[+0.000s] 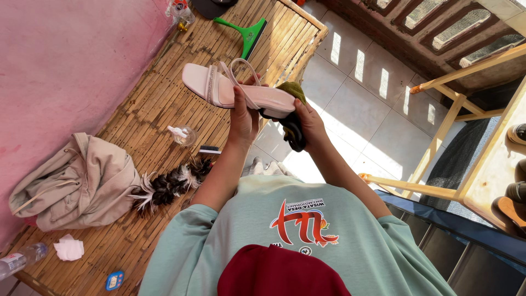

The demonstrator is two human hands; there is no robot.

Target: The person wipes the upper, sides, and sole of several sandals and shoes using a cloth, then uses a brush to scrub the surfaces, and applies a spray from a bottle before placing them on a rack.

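Sandal (235,90), pale pink with a strap of small stones across the toe, sits in my left hand (243,118) above the edge of the bamboo worktop (164,104). My fingers are curled shut around its middle, thumb over the insole, and the thin ankle strap loops up above them. The toe points left, the heel right.

My right hand (308,123) is closed on a green cloth (293,89), pressed against the heel end of the sandal. A black object (294,131) hangs just under that hand; I cannot tell what it is.

On the worktop below the sandal stand a small clear spray bottle (183,135) and, just beside it, a small brush (209,149). A feather duster (167,186) lies near my left elbow, touching a beige jacket (76,183) bunched against the pink wall (60,60). A green squeegee (246,32) lies at the far end. A crumpled tissue (69,248), a plastic bottle (22,259) and a small blue thing (114,280) lie at the near end.
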